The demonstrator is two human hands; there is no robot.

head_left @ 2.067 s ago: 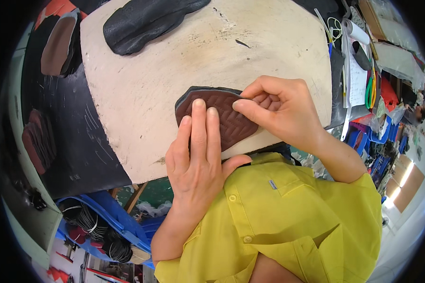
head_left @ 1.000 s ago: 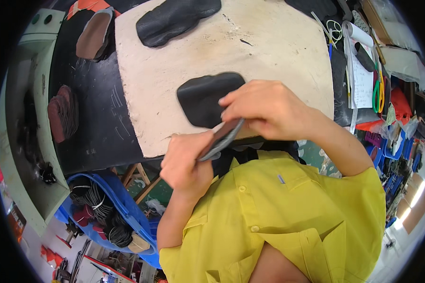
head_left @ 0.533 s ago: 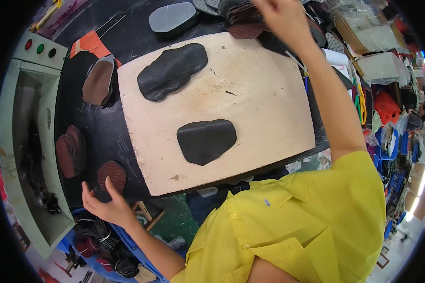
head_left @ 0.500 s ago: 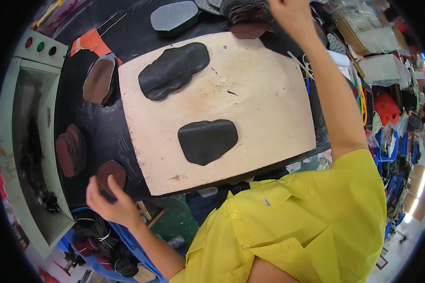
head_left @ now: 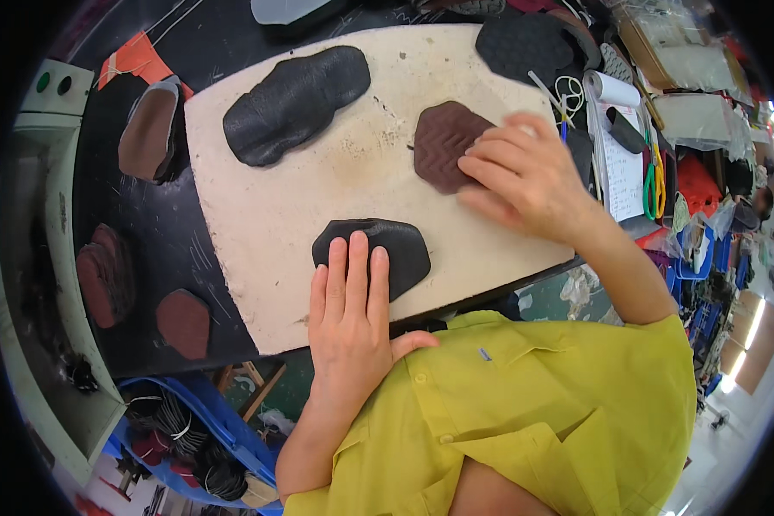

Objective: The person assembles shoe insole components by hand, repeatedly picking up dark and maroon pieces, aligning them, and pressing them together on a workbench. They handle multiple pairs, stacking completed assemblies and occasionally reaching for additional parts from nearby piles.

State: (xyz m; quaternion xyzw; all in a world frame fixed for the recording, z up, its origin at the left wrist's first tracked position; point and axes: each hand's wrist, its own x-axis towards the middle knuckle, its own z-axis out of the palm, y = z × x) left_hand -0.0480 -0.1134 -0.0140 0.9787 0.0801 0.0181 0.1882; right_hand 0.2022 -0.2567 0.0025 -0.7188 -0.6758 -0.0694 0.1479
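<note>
Far L, approx. 9 o'clock: grey-green machine housing [head_left: 34, 258], boxy; two round green buttons [head_left: 52, 83] at 10 o'clock on its top panel.

Black bench surface [head_left: 146, 249], matte, scuffed. On it: reddish-brown leather pcs [head_left: 103, 273], rounded, at 9 o'clock; another brown pc [head_left: 183, 322] at 8 o'clock; brown pc w/ grey edge [head_left: 149, 131] at 10 o'clock; orange sheet corner [head_left: 135, 62] above it.

Blue crate [head_left: 189, 430] w/ black cable coils, 7 o'clock, below bench.

Cream cutting board [head_left: 318, 181], pale, stained, nicked, rounded corners, centre frame.

Long black pc [head_left: 294, 103], wrinkled leathery texture, elongated, long axis running 8 to 2 o'clock, on board at 11 o'clock.

Left hand [head_left: 350, 318]: flat, palm down, fingers straight and close together, thumb out to the R; fingertips press on black pc [head_left: 378, 254].

Black pc: smooth rubbery, roughly hexagonal w/ rounded corners, long axis approx. 9–3 o'clock, near board's front edge, 6 o'clock of centre.

Brown pc [head_left: 443, 146]: zigzag-tread texture, hexagonal, long axis approx. 12–6 o'clock, on board at 1 o'clock.

Right hand [head_left: 525, 181]: fingers slightly spread, curved, tips resting on brown pc's R edge; not gripping.

Black tread pc [head_left: 525, 43], 1 o'clock, at board's top corner.

White paper pad [head_left: 623, 163], rectangular, lined, 2 o'clock. Scissors [head_left: 654, 176] w/ yellow-green handles beside it.

Yellow shirt [head_left: 533, 413], woven, 5 o'clock.
</note>
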